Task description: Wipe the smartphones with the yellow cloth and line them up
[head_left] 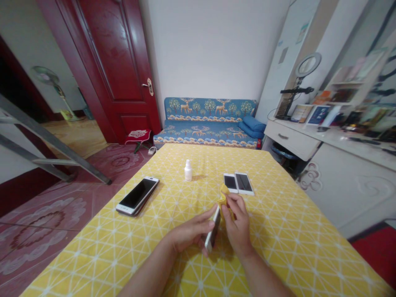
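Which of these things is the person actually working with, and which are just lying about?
Being worked with:
left hand gripping a smartphone
right hand pinching a yellow cloth

Lying about, untouched:
small white bottle
two phones side by side
another phone further left
blue deer-print sofa

bright, even indoor light fills the room, glare shines on the red door (108, 47) at upper left, soft shadows fall under the left hand (192, 233) and right hand (238, 225) on the desk (293, 255), and the wide lens bends the frame's edges.
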Demonstrator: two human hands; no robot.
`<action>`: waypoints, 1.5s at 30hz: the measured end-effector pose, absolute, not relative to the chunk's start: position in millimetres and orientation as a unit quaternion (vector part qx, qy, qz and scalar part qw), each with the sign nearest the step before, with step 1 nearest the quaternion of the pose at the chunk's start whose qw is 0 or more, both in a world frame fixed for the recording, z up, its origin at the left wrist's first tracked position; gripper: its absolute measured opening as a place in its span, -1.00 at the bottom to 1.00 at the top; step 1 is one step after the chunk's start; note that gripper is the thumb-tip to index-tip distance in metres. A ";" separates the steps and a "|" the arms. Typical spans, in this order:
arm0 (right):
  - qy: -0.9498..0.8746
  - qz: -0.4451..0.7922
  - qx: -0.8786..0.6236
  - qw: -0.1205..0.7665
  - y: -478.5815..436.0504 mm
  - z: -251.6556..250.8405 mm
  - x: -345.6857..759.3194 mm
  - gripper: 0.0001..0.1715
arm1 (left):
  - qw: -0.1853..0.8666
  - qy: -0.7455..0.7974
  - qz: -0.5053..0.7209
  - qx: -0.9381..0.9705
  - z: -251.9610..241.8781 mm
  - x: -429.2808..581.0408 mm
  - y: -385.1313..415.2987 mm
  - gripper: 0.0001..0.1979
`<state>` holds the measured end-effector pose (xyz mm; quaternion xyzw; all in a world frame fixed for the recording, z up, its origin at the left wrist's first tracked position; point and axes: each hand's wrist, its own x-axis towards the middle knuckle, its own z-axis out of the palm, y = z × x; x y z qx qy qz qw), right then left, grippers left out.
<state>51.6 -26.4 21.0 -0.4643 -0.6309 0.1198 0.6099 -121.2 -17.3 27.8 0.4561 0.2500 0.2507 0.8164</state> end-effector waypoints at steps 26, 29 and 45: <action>-0.826 0.060 -0.307 0.469 -48.7 31.5 34.2 -0.69 | 0.851 0.278 0.404 0.188 30.9 -115.3 -8.6 -0.64; -0.814 0.044 -0.332 0.475 -45.6 28.2 37.7 -0.71 | 0.851 0.237 0.439 0.165 32.6 -119.8 -4.2 -0.64; -0.698 0.144 -0.375 0.593 -38.6 21.9 34.5 -0.88 | 0.742 0.308 0.479 0.353 23.9 -118.6 -3.0 -0.61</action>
